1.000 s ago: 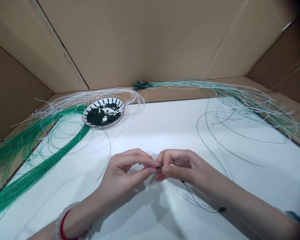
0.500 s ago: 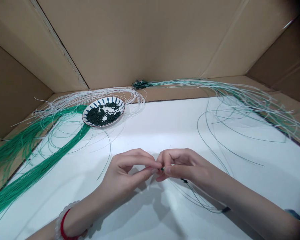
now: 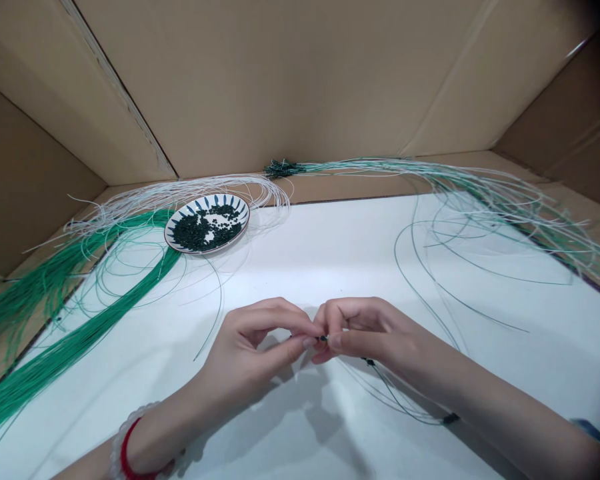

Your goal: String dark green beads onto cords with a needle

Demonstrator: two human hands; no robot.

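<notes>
My left hand (image 3: 275,333) and my right hand (image 3: 365,330) meet low in the middle of the head view, thumbs and index fingers pinched almost tip to tip. Between the fingertips shows a small dark green bead (image 3: 323,339), gripped from both sides; the fingers cover most of it and any cord through it. Thin pale and green cords (image 3: 387,390) trail out beneath my right hand. On them sit a small dark green knot or bead cluster (image 3: 369,362) and, near my right forearm, another dark bit (image 3: 451,419), too small to make out.
A patterned oval plate (image 3: 246,217) of dark green beads (image 3: 195,231) stands back left. Green cord bundles (image 3: 105,307) and white cords (image 3: 180,189) lie around it. Tied beaded strands (image 3: 283,168) stretch along the back to the right. Cardboard walls (image 3: 290,80) surround the white board (image 3: 330,247).
Both hands stay in place, still pinching. The bead between the fingertips has shifted very slightly; the plate and cords lie as before.
</notes>
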